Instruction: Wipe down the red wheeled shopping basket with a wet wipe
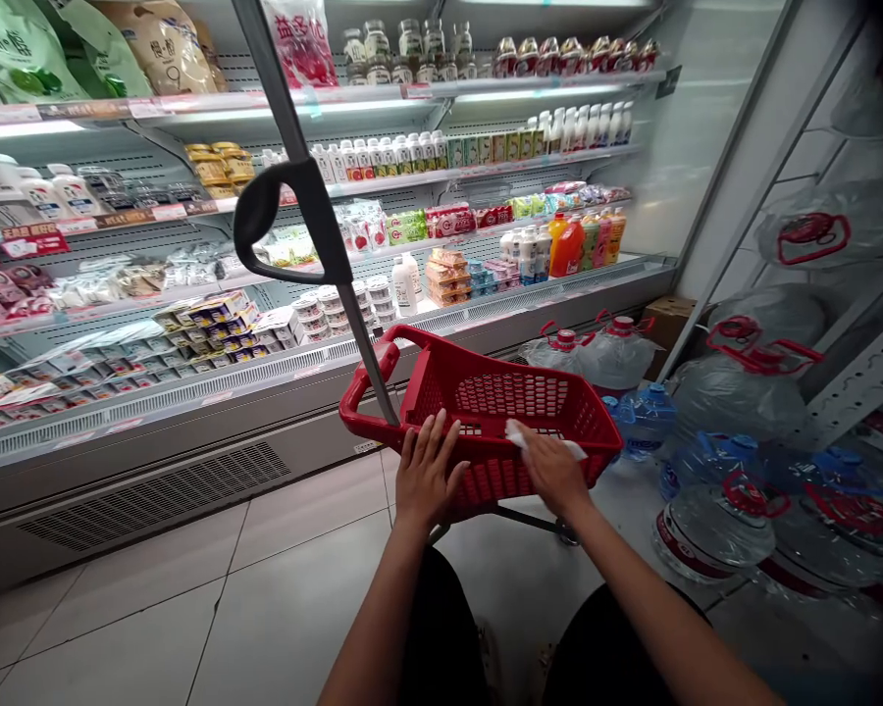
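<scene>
In front of me stands a red plastic shopping basket on wheels [478, 480], with a long pull rod and a black loop handle [316, 216] rising from its left end. My left hand [428, 476] rests on the near side of the basket, fingers stretched out and holding nothing. A white cloth or tissue [516, 433] is in my right hand [555, 473], which presses it on the near rim toward the right. Part of the cloth sticks out beyond my fingers; the rest is hidden under them. No goods are visible inside the basket.
Behind the basket runs a lit refrigerated shelf unit [191, 378] with dairy cups, bottles and cartons. Several large water bottles [713, 529] with red handles crowd the floor at the right. A cardboard box [669, 324] sits behind them. Pale floor tiles [294, 608] spread to the left.
</scene>
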Demonstrator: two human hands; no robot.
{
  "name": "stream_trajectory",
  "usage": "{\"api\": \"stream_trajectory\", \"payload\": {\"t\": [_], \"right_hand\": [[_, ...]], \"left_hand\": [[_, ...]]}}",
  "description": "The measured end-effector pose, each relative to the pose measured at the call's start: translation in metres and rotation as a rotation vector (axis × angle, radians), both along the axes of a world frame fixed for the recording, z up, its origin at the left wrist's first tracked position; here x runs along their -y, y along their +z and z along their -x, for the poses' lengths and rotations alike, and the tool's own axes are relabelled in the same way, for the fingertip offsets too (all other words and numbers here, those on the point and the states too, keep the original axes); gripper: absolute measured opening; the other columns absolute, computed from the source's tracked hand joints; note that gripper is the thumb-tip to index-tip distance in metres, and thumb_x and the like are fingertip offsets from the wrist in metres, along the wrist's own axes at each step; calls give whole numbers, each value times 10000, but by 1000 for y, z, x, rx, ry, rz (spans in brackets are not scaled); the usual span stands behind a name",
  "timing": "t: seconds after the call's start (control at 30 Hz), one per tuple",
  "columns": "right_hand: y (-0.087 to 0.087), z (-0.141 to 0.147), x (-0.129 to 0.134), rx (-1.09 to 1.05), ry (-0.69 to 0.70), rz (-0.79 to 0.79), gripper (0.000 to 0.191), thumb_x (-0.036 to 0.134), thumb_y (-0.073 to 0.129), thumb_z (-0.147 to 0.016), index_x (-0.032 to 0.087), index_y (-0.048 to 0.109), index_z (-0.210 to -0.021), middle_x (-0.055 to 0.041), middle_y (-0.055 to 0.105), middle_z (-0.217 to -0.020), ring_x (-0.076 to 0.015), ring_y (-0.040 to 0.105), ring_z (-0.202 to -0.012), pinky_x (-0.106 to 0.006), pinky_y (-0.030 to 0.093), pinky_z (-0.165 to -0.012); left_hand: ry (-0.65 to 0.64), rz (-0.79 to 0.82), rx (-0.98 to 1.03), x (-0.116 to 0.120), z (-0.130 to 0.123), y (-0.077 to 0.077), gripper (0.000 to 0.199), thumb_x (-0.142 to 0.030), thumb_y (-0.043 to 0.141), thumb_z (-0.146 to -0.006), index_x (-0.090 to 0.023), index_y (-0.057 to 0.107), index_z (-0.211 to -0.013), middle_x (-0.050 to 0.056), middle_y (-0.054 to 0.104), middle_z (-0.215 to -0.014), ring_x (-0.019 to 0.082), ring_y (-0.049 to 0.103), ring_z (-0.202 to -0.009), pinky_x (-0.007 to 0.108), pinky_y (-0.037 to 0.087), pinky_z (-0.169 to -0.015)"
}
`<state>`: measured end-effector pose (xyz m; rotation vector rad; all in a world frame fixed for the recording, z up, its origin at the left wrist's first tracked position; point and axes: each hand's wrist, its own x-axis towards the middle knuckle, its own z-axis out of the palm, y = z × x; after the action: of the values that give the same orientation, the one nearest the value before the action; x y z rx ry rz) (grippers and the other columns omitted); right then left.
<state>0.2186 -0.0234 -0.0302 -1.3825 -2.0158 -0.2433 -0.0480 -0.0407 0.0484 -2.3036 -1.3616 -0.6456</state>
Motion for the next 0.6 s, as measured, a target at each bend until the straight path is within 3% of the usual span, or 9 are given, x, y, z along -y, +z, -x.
{"api": "stream_trajectory", "payload": {"t": [0.1, 0.2, 0.3, 0.5, 0.6], "right_hand": [[-22, -68, 6, 6, -161, 38, 579, 315, 266, -1061, 215, 334, -1627, -60, 540, -1553, -265, 564, -1326, -456, 436, -1114], [-31, -93, 11, -42, -292, 35, 575, 346, 249, -1062, 170, 409, -1586, -117, 622, -1456, -285, 578, -1302, -487, 436, -1111], [-24, -66, 12, -69, -269, 18, 565, 341, 250, -1062, 167, 458, -1558, -138, 676, -1362, -301, 608, -1239, -508, 442, -1088], [6, 39, 1, -49, -9, -18, 540, 298, 288, -1066, 167, 454, -1563, -123, 661, -1391, -288, 596, -1232, -475, 403, -1115], [9, 45, -3, -34, 58, -12, 548, 305, 290, -1070, 191, 401, -1594, -104, 620, -1455, -286, 577, -1260, -471, 408, -1112]], "left_hand": [[53, -15, 79, -2, -4, -2, 643, -426, 484, -1043, -302, 290, -1643, 21, 243, -1717, 259, 240, -1583, 486, 106, -1317], [80, -7, 140, -2, -21, -9, 682, -454, 520, -1020, -240, 315, -1634, 67, 251, -1713, 299, 199, -1593, 559, 80, -1311], [1, 36, 110, 2, -40, -19, 714, -496, 538, -1000, -229, 328, -1627, 62, 261, -1712, 302, 164, -1601, 561, 85, -1313], [-35, 78, 82, 0, -47, -25, 716, -561, 505, -1007, -281, 307, -1636, 42, 228, -1722, 285, 177, -1599, 547, 87, -1309], [-40, 90, 60, -7, -35, -20, 674, -554, 466, -1032, -325, 284, -1639, 24, 224, -1722, 249, 202, -1594, 540, 46, -1311]]}}
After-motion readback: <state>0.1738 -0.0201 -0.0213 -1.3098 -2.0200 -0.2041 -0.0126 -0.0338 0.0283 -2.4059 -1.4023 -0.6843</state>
